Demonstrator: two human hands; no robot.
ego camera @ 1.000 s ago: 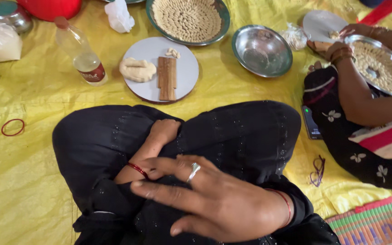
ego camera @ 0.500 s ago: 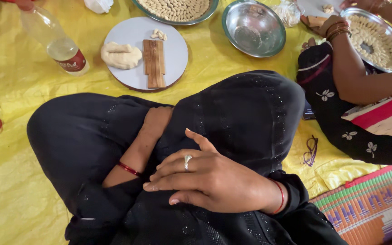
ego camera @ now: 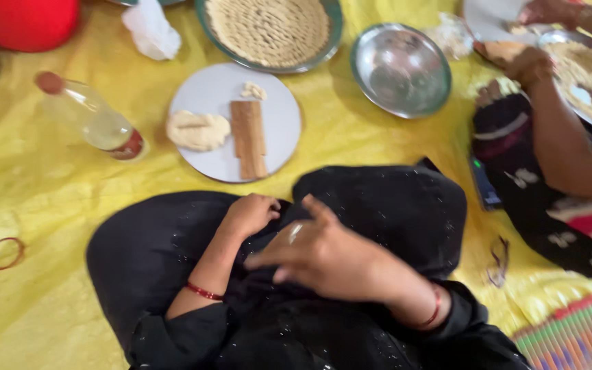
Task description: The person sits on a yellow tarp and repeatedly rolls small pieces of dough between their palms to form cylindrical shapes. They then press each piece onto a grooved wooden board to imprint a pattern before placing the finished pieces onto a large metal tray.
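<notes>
Left hand (ego camera: 251,214) curled loosely, resting on black sparkly fabric (ego camera: 392,212) over lap; right hand (ego camera: 323,255) fingers spread, empty (ring visible), above same fabric. Beyond: one round white plate (ego camera: 279,116), one dough lump (ego camera: 198,130), one wooden block (ego camera: 249,138).

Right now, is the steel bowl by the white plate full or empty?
Empty: the steel bowl shows only its bare, shiny inside, while the dish beside it is filled.

Red container (ego camera: 25,22) cut off, top-left.
</notes>
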